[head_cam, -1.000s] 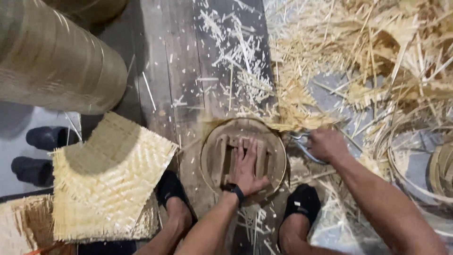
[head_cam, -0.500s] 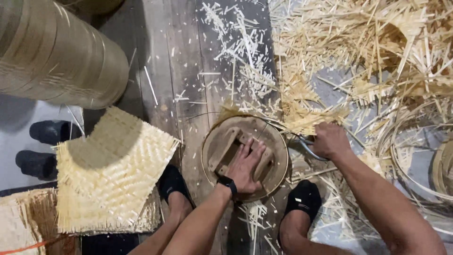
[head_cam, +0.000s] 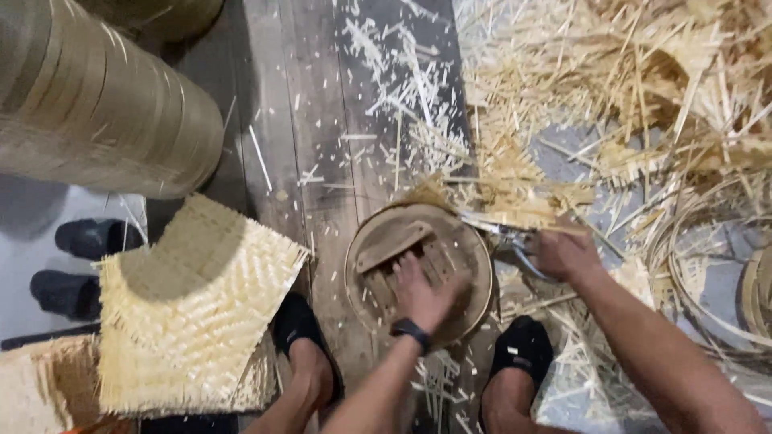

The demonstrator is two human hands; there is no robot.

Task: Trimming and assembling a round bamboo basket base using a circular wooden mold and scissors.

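While the left hand point(head_cam: 420, 293) presses flat, fingers spread, on the wooden slats inside a round bamboo sieve frame point(head_cam: 418, 273), the right hand point(head_cam: 563, 253) is clenched around a pair of shears point(head_cam: 503, 233) at the frame's right rim, blades lying against the fringe of woven strips point(head_cam: 515, 201) that juts past the hoop. Judging by the rim, trimming looks partly done: the near and left edges of the frame show clean, while a ragged tuft of strip ends remains along the top and upper right (how much is hidden under the offcuts cannot be told). The frame sits on dark floorboards point(head_cam: 314, 120) between the person's two dark-slippered feet point(head_cam: 301, 329), so there is little room toward the body. To the left, a stack of square woven bamboo mats point(head_cam: 193, 305) lies just beside the left foot, and a large roll of bamboo banding point(head_cam: 88, 96) fills the upper left corner. To the right and above, a deep litter of bamboo offcuts point(head_cam: 643, 88) and loose hoops point(head_cam: 708, 265) crowds the frame's edge, leaving the strip of bare boards straight ahead as the only open ground.
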